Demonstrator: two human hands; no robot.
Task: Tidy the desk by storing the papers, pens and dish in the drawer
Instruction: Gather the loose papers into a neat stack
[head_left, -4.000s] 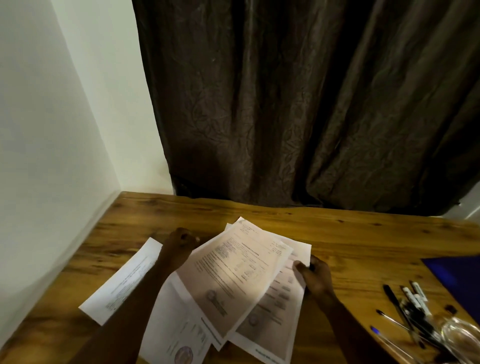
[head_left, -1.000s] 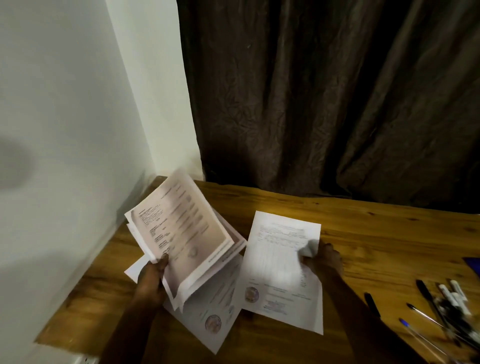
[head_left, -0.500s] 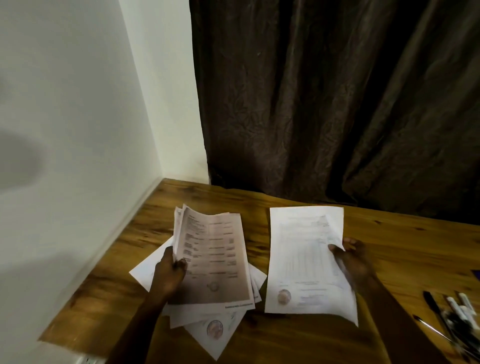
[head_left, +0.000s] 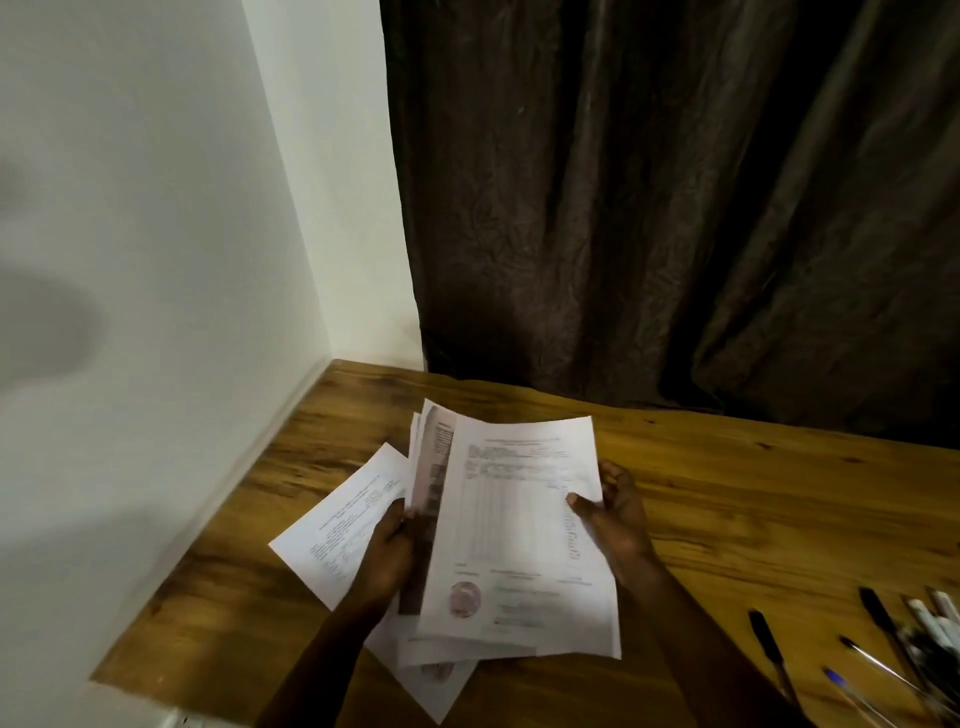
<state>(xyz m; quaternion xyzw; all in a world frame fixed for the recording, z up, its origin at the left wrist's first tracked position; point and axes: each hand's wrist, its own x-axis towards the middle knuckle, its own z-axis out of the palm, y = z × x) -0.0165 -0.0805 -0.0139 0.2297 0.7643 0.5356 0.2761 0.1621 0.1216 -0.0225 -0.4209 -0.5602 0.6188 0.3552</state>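
Both hands hold printed papers above the wooden desk (head_left: 753, 509). My left hand (head_left: 387, 558) grips a stack of sheets (head_left: 428, 493) at its left edge. My right hand (head_left: 618, 514) pinches a single sheet with a round stamp (head_left: 519, 530) by its right edge; this sheet now lies over the stack. Two more loose papers remain on the desk, one at the left (head_left: 343, 525) and one partly hidden under the stack (head_left: 441, 686). Several pens (head_left: 883, 654) lie at the right edge. No dish or drawer is in view.
A white wall (head_left: 130, 312) borders the desk on the left, meeting it in a corner. A dark brown curtain (head_left: 675, 208) hangs behind the desk. The desk's front left corner (head_left: 104, 675) is close below.
My right hand has brought its single sheet leftward onto the stack held in my left hand. The two were side by side half a second ago.
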